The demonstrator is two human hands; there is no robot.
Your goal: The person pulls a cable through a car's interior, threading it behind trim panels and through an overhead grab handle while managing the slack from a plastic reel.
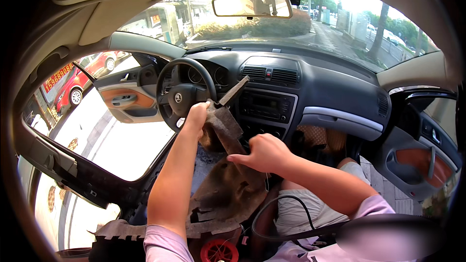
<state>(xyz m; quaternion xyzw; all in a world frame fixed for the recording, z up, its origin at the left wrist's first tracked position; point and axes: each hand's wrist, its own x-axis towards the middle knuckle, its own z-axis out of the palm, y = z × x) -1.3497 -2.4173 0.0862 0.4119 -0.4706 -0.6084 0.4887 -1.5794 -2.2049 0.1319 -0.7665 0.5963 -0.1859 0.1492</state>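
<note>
"Which step?"
"Apparently manoeuvring the brown carpet, below and right of the steering wheel: left hand gripping it, right hand curled against it, grip unclear."
"Next?"
"Probably steady two-handed support."
</note>
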